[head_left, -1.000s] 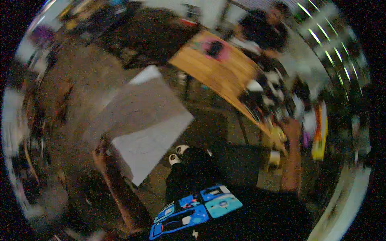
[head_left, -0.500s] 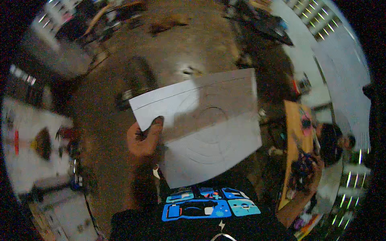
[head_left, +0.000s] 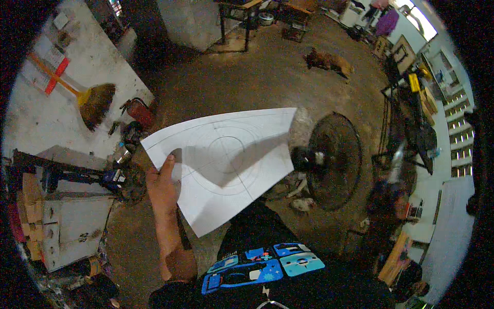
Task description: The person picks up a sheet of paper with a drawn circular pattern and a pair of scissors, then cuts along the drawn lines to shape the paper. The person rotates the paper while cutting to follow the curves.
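Fingers (head_left: 168, 164) of the left hand (head_left: 161, 188) pinch the left edge of a white sheet of paper (head_left: 226, 165) marked with concentric circles, held above a standing fan (head_left: 329, 159) on the dirt floor (head_left: 257, 77).

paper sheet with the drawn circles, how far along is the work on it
Done: the white paper sheet already carries pencilled concentric circles and crossing straight lines. In hand: the left hand pinches its left edge and holds it up flat over the floor, near a standing fan. The right hand is not in view. Left: the sheet looks uncut along those lines, with its full outline intact and no tool on it.
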A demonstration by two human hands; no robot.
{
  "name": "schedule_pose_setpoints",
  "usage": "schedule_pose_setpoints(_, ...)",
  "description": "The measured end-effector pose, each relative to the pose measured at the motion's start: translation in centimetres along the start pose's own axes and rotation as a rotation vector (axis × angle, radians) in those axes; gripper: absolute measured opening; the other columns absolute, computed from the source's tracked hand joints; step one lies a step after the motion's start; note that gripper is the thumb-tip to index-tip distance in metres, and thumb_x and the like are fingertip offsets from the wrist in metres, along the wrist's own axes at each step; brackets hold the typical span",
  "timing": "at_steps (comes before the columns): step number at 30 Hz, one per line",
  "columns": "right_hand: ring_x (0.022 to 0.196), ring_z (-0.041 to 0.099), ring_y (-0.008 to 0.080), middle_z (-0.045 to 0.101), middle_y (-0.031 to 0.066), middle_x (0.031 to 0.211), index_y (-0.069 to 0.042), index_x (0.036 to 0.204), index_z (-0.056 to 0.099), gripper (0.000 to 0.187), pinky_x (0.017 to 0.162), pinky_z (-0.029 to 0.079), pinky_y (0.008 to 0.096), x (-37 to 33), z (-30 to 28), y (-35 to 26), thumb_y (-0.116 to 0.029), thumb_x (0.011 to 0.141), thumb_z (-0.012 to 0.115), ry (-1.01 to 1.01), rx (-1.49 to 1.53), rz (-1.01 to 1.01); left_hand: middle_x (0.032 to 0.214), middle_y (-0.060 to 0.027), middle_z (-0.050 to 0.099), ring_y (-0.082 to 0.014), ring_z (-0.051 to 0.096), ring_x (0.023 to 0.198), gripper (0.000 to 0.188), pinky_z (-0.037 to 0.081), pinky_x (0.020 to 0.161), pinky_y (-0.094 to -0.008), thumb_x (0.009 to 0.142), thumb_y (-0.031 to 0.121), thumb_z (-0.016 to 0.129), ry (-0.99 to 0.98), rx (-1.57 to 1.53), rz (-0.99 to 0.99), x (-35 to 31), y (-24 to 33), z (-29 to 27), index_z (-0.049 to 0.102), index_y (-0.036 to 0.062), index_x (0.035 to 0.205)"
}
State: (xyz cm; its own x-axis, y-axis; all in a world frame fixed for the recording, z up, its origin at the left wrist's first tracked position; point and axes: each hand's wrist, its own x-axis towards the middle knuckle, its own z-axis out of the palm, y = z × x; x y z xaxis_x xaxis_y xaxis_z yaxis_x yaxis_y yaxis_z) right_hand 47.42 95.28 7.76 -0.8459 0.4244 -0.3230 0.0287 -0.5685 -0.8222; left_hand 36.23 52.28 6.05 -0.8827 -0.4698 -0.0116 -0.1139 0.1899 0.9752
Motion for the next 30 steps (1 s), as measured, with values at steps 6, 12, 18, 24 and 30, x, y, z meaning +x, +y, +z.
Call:
schedule_pose_setpoints(6,0.084,0.052,0.0206,0.054,0.0099,0.104,-0.006,0.116,0.049,0.047,0.068,0.046,0.0262,20.2,3.0,-1.6,-0.032,0.079,0.061,-0.11,0.177,0.252,0.106,-0.0134,0.059,-0.0218,0.054,0.095,0.04,0.039,0.087,-0.0318,0.08,0.023,0.06,0.216,0.119,-0.235,6.6,2.9,16.3,0.055,-0.0059,0.108)
schedule_pose_setpoints(12,0.084,0.051,0.0202,0.054,0.0095,0.104,-0.006,0.121,0.046,0.053,0.067,0.045,0.0266,38.3,6.3,-9.4,-0.034,0.079,0.061,-0.396,0.318,0.437,0.105,-0.0137,0.059,-0.0222,0.055,0.094,0.043,0.04,0.086,-0.0319,0.08,0.025,0.059,0.157,0.142,-0.096,13.3,11.1,30.8,0.054,-0.0061,0.109)
schedule_pose_setpoints(18,0.085,0.051,0.0201,0.054,0.0083,0.097,-0.006,0.127,0.04,0.058,0.073,0.044,0.0315,46.8,9.9,-16.1,-0.036,0.081,0.058,-0.781,0.213,0.529,0.103,-0.0169,0.06,-0.0271,0.056,0.094,0.044,0.041,0.085,-0.0358,0.079,0.028,0.059,0.338,0.22,-0.117,10.0,14.2,35.0,0.057,-0.0069,0.104)
schedule_pose_setpoints(24,0.085,0.053,0.0234,0.054,0.012,0.096,-0.003,0.12,0.044,0.048,0.075,0.045,0.0359,48.8,6.8,-13.6,-0.031,0.083,0.052,-0.512,-0.14,0.573,0.1,-0.0182,0.06,-0.0283,0.056,0.092,0.044,0.042,0.085,-0.0363,0.079,0.032,0.061,0.254,0.239,0.11,10.8,7.5,37.4,0.057,-0.005,0.103)
schedule_pose_setpoints(30,0.096,0.054,0.03,0.054,0.0159,0.111,-0.002,0.118,0.046,0.042,0.084,0.044,0.039,48.4,-7.0,-15.8,-0.026,0.084,0.05,-0.384,-0.157,0.727,0.105,-0.0253,0.056,-0.0364,0.055,0.097,0.051,0.042,0.086,-0.04,0.079,0.037,0.059,0.265,0.573,0.067,13.4,12.4,44.0,0.055,-0.0056,0.107)
